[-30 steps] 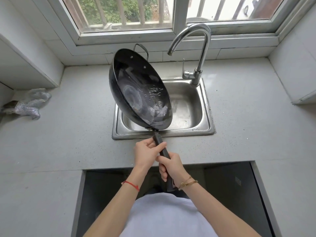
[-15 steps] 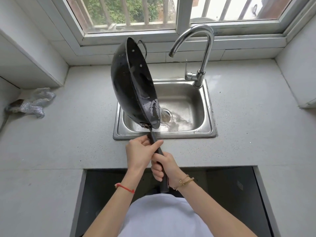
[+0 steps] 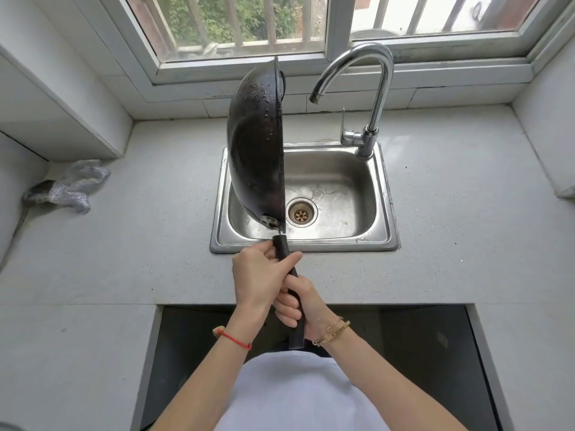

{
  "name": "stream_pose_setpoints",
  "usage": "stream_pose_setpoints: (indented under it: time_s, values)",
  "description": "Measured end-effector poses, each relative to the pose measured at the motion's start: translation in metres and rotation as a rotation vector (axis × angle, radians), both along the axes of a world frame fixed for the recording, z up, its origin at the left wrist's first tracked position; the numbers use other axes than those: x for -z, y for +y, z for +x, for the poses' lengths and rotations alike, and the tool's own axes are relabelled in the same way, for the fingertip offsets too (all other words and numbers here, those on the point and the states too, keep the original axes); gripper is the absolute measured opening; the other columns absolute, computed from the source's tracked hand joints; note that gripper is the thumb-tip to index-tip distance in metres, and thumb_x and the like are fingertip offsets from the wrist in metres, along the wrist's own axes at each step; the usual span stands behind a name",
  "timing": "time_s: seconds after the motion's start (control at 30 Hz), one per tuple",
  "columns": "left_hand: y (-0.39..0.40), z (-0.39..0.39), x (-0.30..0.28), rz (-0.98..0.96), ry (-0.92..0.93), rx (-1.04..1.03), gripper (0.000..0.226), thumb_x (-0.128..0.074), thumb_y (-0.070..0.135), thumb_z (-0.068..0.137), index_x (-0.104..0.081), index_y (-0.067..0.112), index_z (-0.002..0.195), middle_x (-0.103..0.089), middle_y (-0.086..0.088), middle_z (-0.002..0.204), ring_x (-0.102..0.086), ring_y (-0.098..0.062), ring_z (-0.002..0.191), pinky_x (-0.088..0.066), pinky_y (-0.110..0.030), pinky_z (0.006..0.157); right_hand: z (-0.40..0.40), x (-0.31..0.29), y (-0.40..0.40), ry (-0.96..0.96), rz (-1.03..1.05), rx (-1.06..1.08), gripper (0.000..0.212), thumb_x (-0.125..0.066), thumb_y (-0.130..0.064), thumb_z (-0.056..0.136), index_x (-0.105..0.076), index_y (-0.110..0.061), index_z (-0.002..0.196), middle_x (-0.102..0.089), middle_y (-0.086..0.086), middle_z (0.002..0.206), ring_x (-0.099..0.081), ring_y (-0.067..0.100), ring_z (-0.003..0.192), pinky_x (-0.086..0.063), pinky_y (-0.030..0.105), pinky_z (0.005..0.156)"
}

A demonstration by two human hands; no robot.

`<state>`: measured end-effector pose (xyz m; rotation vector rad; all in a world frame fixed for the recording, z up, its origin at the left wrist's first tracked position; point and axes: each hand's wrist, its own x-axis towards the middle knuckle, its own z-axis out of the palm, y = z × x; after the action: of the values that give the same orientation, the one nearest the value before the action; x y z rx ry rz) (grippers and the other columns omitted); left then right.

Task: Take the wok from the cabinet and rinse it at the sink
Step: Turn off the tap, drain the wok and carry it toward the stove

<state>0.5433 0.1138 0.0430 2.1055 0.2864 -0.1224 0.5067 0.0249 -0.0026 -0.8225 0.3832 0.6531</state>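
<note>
Your wok [image 3: 256,144] stands on edge over the sink [image 3: 342,194], its long axis running 12 to 6, handle toward you; left hand [image 3: 258,275] nearer the bowl, right hand [image 3: 303,306] behind, both clamped on it

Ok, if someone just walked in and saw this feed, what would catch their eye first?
The black wok, turned on edge over the left half of the steel sink, its wet underside facing left. Next, both hands stacked on its long handle at the counter's front edge: the left hand higher, the right hand below. Then the curved faucet at the back right, with no water visibly running.
</note>
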Motion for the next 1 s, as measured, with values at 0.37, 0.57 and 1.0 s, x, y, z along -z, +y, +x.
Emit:
stream_pose_setpoints:
  time_s: [0.37,0.57,1.0]
  values:
    - [-0.0031,-0.0025,-0.0019,-0.122,0.024,0.008,0.020,-0.086,0.022,0.072,-0.077,0.020,0.089,-0.071,0.019,0.074,-0.068,0.012,0.073,-0.049,-0.004,0.067,-0.0040,0.0032,-0.0040,-0.025,-0.055,0.062,0.052,-0.042,-0.002,0.098,-0.045,-0.015,0.048,-0.036,-0.001,0.038,-0.035,0.010,0.027,-0.033,0.017,0.031]
    - [-0.0048,-0.0046,-0.0043,-0.141,0.020,0.000,0.022,-0.087,0.022,0.071,-0.072,0.032,0.082,-0.070,0.021,0.073,-0.068,0.012,0.074,-0.049,-0.004,0.068,-0.0058,0.0023,-0.0051,-0.051,-0.057,0.055,0.046,-0.046,-0.004,0.094,-0.044,-0.014,0.049,-0.036,-0.001,0.038,-0.036,0.010,0.027,-0.033,0.018,0.031]
    - [-0.0073,-0.0070,-0.0014,-0.149,0.034,-0.017,0.026,-0.088,0.022,0.070,-0.067,0.038,0.073,-0.071,0.021,0.067,-0.069,0.009,0.072,-0.050,-0.006,0.066,-0.0064,0.0007,-0.0089,-0.025,-0.062,0.031,0.045,-0.044,-0.002,0.097,-0.044,-0.012,0.053,-0.036,-0.001,0.040,-0.035,0.010,0.029,-0.033,0.019,0.031]
